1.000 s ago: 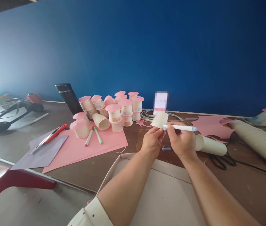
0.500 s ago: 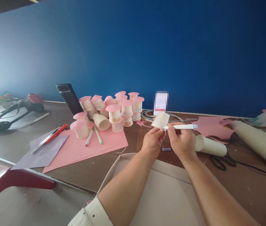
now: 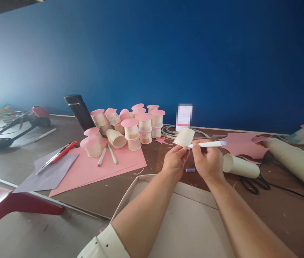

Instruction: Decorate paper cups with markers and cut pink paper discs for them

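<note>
- left hand [image 3: 175,163] has its fingers pinched on a pale cup [image 3: 184,137], gripping it by the lower edge; the cup is tilted, held up above the bench [image 3: 92,200] right in front of the person
- right hand [image 3: 208,161] has its fingers wrapped round a white marker [image 3: 209,144], bluish end sticking out to the right; the tip is right by the cup's lower edge near the left hand, can't really tell if it's touching
- little bluish cap [image 3: 190,170] lying on the bench just below the hands; bright blurred-out rectangle [image 3: 184,116] behind the cup, with a coiled grey cable [image 3: 202,132] around there too
- off to the right: cut-up pink card [image 3: 242,143], a pale cylinder [image 3: 244,166] on its side and a long row of nested cups [image 3: 297,163]; dark cord [image 3: 283,190] near those
- over left: a bunch of pink-topped cups [image 3: 145,125], some stacked in twos, beside a black bottle [image 3: 79,111]; two pens [image 3: 112,154] on pink sheets [image 3: 98,175]; red cutter [image 3: 60,154] on purplish paper [image 3: 49,177]
</note>
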### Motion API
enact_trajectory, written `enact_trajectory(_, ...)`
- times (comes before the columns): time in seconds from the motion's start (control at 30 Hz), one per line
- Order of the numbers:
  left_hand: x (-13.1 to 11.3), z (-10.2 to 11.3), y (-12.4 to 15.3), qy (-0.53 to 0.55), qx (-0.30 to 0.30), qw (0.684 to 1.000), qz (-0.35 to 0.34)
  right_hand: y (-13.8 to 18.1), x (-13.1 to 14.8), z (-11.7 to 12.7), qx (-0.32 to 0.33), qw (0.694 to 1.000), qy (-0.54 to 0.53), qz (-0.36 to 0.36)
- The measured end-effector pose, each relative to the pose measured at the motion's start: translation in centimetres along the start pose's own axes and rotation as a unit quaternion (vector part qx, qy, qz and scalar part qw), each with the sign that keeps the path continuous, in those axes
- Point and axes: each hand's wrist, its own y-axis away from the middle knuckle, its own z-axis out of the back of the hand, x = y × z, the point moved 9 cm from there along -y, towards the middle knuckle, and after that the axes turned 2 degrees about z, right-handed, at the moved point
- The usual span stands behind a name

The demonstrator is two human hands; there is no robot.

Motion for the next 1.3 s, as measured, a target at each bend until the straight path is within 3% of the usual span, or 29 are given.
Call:
enact_trajectory(0.13, 0.2, 1.0, 0.0, 0.024, -0.049, 0.998, 0.015, 0.0, -0.2, 0.7, -0.043, 0.999, -0.015, 0.002)
enact_trajectory(0.23, 0.3, 1.6, 0.0, 0.041, -0.077, 0.996, 0.024, 0.0, -1.1, 0.6, -0.042, 0.998, -0.026, -0.035)
enact_trajectory(0.67, 0.5, 1.0, -0.3, 0.047, -0.056, 0.997, 0.017, 0.1, -2.6, -0.1, -0.013, 0.993, -0.056, -0.103)
enact_trajectory(0.97, 0.6, 0.8, -0.4, 0.031, -0.017, 0.999, 0.010, 0.0, -1.0, -0.5, 0.014, 0.999, -0.028, -0.032)
enact_trajectory(1.3, 0.5, 0.9, -0.2, 0.042, -0.034, 0.998, 0.012, 0.0, -1.2, -0.6, 0.027, 0.999, -0.005, -0.028)
